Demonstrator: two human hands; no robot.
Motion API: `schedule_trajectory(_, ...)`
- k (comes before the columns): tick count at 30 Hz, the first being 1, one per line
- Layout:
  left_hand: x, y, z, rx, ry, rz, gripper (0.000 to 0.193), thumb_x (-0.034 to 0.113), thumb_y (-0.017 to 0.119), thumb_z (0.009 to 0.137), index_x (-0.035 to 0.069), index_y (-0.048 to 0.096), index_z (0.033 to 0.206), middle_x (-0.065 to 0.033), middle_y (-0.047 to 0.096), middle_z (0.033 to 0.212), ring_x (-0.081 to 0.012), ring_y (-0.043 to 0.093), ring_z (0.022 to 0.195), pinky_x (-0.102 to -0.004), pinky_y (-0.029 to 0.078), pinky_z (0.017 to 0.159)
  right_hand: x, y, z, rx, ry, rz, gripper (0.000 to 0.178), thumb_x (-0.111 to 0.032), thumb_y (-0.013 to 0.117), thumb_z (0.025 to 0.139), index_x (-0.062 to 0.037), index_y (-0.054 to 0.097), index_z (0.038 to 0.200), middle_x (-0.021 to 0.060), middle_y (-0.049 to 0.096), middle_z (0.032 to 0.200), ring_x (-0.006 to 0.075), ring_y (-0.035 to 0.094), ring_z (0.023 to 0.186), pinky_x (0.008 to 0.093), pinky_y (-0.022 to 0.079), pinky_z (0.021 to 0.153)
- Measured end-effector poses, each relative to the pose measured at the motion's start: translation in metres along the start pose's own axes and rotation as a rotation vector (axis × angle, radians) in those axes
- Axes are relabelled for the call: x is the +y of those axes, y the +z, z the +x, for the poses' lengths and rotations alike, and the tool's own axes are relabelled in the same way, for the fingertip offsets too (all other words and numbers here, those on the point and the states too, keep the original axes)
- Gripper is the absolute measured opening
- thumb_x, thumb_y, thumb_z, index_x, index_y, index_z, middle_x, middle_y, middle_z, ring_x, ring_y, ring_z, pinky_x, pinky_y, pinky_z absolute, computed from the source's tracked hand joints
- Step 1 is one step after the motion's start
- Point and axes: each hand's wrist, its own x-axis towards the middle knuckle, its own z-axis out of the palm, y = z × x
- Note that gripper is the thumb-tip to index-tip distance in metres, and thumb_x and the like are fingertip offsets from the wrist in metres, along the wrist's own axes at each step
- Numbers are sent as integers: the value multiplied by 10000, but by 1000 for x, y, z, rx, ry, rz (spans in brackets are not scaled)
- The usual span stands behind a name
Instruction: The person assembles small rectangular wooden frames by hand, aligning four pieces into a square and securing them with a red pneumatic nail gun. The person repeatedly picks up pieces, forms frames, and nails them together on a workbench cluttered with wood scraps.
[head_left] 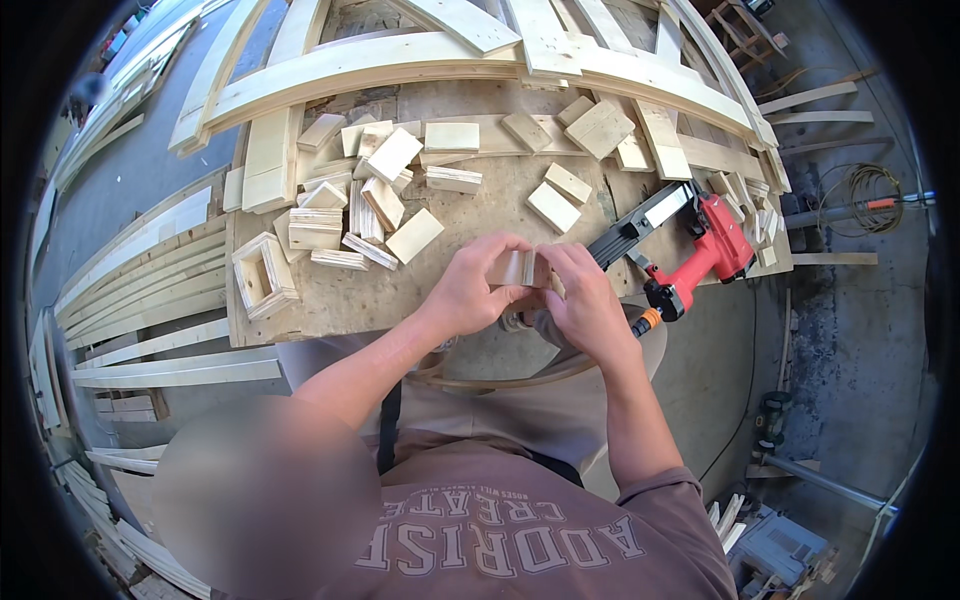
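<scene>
Close to the table's front edge, my left hand (pixel 478 283) and my right hand (pixel 585 300) meet around small wooden blocks (pixel 513 268). The pieces look pressed together, their faces partly covered by my fingers. Both hands are closed on them, the left from its side and the right from the other. Just right of my right hand lies a red nail gun (pixel 703 250) with a long dark magazine (pixel 630 228) angled toward my hands. A small open wooden box frame (pixel 264 276) stands at the table's left front corner.
Many loose plywood blocks (pixel 390 155) are scattered over the wooden table (pixel 470 225). A slatted timber frame (pixel 370 65) spans the far side. Long boards (pixel 150 270) are stacked at left. An orange hose fitting (pixel 647 321) hangs off the nail gun.
</scene>
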Motion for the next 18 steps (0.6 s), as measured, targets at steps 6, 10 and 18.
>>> schedule_trajectory(6,-3,5,1,83,96,90,519,25,915,786,46,677,1246,-130,689,1233,-364,628,1205,-444,514,1052,1,1,0,-2,-4,-13,448,12,797,850,4,653,1274,195,698,1153,423,636,1124,503,539,985)
schedule_trajectory(10,-3,5,1,84,101,112,504,16,910,780,29,675,1225,-130,685,1235,-358,628,1207,-436,516,1047,0,1,0,-6,3,-18,453,10,805,853,3,652,1279,191,698,1166,422,636,1129,503,538,987)
schedule_trajectory(18,-5,4,0,87,100,88,503,6,905,784,21,669,1228,-132,678,1195,-343,650,1172,-426,526,1031,1,1,1,-5,-14,-13,452,9,800,860,5,651,1287,205,692,1168,435,635,1138,510,535,994)
